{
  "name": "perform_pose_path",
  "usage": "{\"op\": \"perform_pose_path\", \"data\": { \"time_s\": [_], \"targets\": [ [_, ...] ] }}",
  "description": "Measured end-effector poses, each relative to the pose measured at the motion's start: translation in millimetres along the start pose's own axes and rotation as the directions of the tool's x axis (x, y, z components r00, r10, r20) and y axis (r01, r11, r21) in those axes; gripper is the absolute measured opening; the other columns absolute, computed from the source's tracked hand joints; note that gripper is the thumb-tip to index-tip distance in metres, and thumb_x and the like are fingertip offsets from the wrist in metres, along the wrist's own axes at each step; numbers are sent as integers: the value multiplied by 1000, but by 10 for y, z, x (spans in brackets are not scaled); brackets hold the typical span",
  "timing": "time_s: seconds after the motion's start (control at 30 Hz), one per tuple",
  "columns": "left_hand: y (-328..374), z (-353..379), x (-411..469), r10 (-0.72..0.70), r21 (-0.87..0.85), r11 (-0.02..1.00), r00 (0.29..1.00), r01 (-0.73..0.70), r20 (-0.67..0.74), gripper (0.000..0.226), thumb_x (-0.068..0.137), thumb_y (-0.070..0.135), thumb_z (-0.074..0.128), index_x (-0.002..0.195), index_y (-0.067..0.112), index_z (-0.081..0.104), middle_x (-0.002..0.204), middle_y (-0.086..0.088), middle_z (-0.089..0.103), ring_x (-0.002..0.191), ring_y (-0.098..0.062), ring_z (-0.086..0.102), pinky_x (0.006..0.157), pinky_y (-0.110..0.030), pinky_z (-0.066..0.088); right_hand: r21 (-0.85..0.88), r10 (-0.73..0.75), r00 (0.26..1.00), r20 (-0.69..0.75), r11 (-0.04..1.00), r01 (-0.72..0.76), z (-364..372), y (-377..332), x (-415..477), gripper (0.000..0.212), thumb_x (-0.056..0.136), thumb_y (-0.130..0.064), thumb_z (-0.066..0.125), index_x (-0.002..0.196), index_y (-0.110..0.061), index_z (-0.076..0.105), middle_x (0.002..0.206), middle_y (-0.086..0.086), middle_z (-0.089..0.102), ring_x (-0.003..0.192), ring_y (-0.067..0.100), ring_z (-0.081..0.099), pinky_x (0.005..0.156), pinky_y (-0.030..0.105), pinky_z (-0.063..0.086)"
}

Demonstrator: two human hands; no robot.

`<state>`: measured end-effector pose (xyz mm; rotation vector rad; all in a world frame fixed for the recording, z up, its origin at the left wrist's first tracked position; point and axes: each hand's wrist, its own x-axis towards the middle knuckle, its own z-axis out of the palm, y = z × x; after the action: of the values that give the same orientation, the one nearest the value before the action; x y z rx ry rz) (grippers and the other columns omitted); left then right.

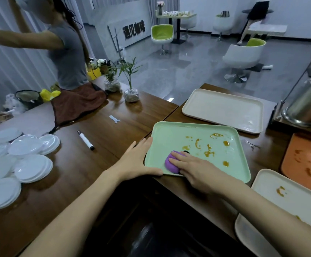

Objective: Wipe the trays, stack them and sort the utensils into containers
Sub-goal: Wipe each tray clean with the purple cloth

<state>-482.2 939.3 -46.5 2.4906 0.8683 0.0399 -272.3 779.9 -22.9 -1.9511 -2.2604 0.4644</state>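
Green tray (169, 134) sits on the wooden bench (95, 164), at the near corner where two bench tops meet. Orange-brown smears spread over its middle and right half; the left part looks clean.

Purple wiping pad (169, 163) lies inside the tray at its near-left corner, just left of the closest smears.

Right hand (197, 171): on top of the pad, fingers nearly straight and laid flat over it, pressing it to the tray floor. Fingertips point left. The pad's left edge shows past them. Thumb mostly hidden.

Left hand (138, 160): spread flat on the bench at the tray's near-left corner. Straight fingers run along the outside of the left rim, thumb stretched along the near rim. Touching the tray, not curled round it.

Other trays: a cream tray (223, 110) beyond the green one, apart from it, no stains seen. An orange tray (306, 160) to the right, with dark smears. A second cream tray (290, 197) near right, stained, resting on another pale tray (247, 236).

Left bench: stacks of white plates (21, 160), a marker pen (85, 140), a brown towel (76, 104). A steel canister (310, 104) at far right.
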Motion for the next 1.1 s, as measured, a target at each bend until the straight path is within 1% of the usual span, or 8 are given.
{"op": "perform_pose_path", "data": {
  "time_s": [0.07, 0.17, 0.23, 0.3, 0.47, 0.73, 0.9, 1.1],
  "targets": [
    [-10, -2, 22, -13, -5, 1000, 1000, 13, 14, 128, 65, 93, 54, 164, 28, 3, 171, 11, 4, 156, -4, -4, 128, -40, -3, 24, 38, 999, -2, 999, -38, 19, 41, -75, 52, 108, -26, 35, 159, -30, 23, 167, -11, 11, 155, 13, 6, 121, 23, 5],
    [56, 1, 136, -63, -9, 998, 998, 63, 20, 111, 74, 97, 22, 164, 31, 14, 171, 8, 6, 157, -11, -3, 127, -43, -6, 39, 60, 998, -34, 997, -59, 27, 17, -104, 53, 108, -24, 35, 159, -32, 22, 167, -12, 10, 154, 12, 6, 121, 23, 7],
    [122, 65, 220, -112, 64, 991, 993, 114, -30, 80, 94, 76, 13, 162, 35, 17, 172, 4, 6, 158, -17, -1, 125, -48, -6, 33, 73, 997, -36, 997, -72, 25, -27, -109, 53, 108, -24, 34, 159, -33, 21, 167, -12, 10, 154, 12, 6, 121, 25, 10],
    [142, 167, 264, -126, 168, 976, 988, 139, -89, 61, 106, 57, 17, 163, 35, 14, 172, 1, 4, 158, -17, -2, 126, -49, -7, 25, 94, 995, -32, 995, -94, 32, -46, -93, 53, 108, -24, 33, 159, -32, 19, 167, -12, 10, 154, 13, 6, 122, 29, 15],
    [59, 222, 257, -103, 226, 967, 991, 119, -84, 63, 107, 52, 26, 164, 31, 9, 172, 0, -1, 158, -16, -7, 126, -48, -9, -69, 170, 983, -71, 982, -175, 76, 129, 248, 56, 107, -24, 34, 160, -27, 16, 167, -5, 12, 153, 22, 13, 122, 35, 25],
    [66, 226, 250, -108, 220, 967, 990, 125, -88, 63, 107, 53, 25, 164, 33, 8, 172, 2, -2, 157, -15, -10, 126, -48, -10, -21, 379, 911, -162, 922, -387, -228, 568, 875, 55, 105, -17, 37, 158, -26, 23, 167, -4, 14, 153, 23, 14, 115, 39, 33],
    [89, 230, 266, -119, 233, 963, 989, 135, -83, 63, 107, 54, 23, 164, 33, 5, 172, 0, -5, 157, -15, -11, 126, -48, -11, -40, 340, 915, -217, 933, -356, -15, 320, 892, 57, 102, -12, 44, 155, -22, 27, 165, -3, 17, 152, 23, 12, 111, 36, 37],
    [108, 231, 252, -122, 215, 966, 987, 142, -104, 63, 107, 53, 24, 164, 33, 8, 172, 1, -4, 158, -16, -9, 125, -46, -10, -53, 334, 908, -253, 932, -358, 33, 210, 1140, 59, 105, -16, 44, 158, -21, 19, 167, 0, 15, 153, 23, 12, 115, 34, 33]
  ]
}}
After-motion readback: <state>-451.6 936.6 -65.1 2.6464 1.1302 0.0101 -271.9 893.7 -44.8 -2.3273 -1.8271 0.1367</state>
